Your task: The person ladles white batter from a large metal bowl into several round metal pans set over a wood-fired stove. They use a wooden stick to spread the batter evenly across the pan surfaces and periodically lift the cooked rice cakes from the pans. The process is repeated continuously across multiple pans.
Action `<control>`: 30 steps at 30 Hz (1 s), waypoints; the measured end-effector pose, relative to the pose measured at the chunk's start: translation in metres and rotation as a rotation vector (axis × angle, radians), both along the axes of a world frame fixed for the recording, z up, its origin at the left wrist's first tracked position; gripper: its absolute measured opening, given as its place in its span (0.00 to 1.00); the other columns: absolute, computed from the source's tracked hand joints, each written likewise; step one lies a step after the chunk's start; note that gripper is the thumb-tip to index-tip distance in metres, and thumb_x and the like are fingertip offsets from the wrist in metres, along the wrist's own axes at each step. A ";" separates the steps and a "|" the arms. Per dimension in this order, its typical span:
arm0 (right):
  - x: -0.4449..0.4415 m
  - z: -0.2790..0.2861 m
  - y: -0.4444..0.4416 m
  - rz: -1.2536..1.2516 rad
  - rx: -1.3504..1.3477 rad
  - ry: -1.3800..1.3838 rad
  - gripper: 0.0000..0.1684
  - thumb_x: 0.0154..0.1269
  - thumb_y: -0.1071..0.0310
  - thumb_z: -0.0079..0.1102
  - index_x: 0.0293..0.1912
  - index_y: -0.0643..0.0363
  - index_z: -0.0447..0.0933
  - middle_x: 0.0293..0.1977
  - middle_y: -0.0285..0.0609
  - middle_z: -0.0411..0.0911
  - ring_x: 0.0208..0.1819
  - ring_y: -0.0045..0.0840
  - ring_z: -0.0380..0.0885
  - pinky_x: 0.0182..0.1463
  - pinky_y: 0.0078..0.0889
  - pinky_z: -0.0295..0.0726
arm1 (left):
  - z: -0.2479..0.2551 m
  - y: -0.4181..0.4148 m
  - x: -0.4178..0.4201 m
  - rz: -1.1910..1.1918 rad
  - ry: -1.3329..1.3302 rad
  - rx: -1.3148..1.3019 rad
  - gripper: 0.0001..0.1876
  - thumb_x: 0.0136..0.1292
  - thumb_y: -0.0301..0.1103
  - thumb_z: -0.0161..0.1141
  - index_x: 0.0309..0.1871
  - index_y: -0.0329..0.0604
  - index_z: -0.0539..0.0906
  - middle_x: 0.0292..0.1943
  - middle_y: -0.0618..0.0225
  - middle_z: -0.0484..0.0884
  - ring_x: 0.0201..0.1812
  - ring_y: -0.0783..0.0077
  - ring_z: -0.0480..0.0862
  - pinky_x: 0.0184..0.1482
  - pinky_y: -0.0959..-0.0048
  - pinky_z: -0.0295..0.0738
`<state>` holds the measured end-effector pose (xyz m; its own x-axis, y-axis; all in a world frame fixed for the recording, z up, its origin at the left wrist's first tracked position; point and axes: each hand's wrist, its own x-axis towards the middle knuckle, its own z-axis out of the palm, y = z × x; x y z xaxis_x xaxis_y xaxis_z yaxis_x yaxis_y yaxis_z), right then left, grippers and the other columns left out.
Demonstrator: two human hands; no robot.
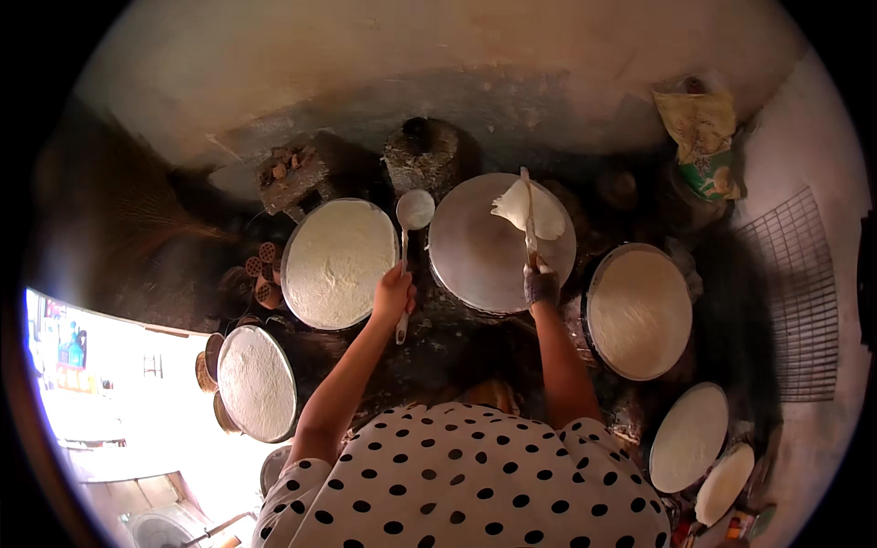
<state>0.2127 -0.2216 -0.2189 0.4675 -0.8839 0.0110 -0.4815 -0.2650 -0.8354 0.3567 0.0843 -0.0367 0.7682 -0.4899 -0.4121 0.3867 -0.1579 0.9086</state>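
My left hand (394,293) grips the handle of a long ladle (416,209). The ladle's round bowl points away from me, between a round griddle coated with pale batter (339,264) and a larger grey round griddle (479,240). My right hand (541,279), with a dark wrap around the palm or wrist, holds a thin flat stick (529,212) over the grey griddle. A thin pale sheet of dough (545,211) hangs folded over the stick. Most of the grey griddle's surface is bare.
More pale-coated round pans stand at the right (640,312), lower right (688,437) and lower left (257,383). Perforated briquettes (266,270) lie left. Behind are a sooty cylindrical block (421,154) and a brick block (291,175). A wire grid (795,294) leans against the right wall.
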 end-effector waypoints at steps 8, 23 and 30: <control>-0.042 0.002 -0.067 0.072 0.206 -0.160 0.24 0.62 0.51 0.60 0.53 0.55 0.79 0.41 0.46 0.81 0.41 0.34 0.80 0.47 0.33 0.78 | 0.074 0.074 -0.109 -0.028 0.217 -0.303 0.22 0.73 0.31 0.44 0.70 0.47 0.65 0.19 0.74 0.66 0.12 0.79 0.65 0.14 0.80 0.61; 0.008 0.046 -0.084 0.279 -0.226 0.219 0.21 0.57 0.53 0.62 0.46 0.56 0.82 0.41 0.46 0.84 0.43 0.39 0.83 0.49 0.36 0.79 | 0.063 0.076 -0.195 0.301 0.440 -0.419 0.23 0.76 0.34 0.41 0.73 0.51 0.60 0.20 0.76 0.61 0.12 0.82 0.61 0.14 0.82 0.57; 0.049 0.087 -0.039 0.556 -0.077 0.368 0.26 0.58 0.46 0.61 0.53 0.49 0.80 0.49 0.48 0.80 0.51 0.39 0.79 0.57 0.40 0.76 | 0.048 0.069 -0.205 0.378 0.546 -0.477 0.22 0.76 0.34 0.41 0.72 0.51 0.61 0.19 0.77 0.60 0.12 0.83 0.60 0.13 0.82 0.57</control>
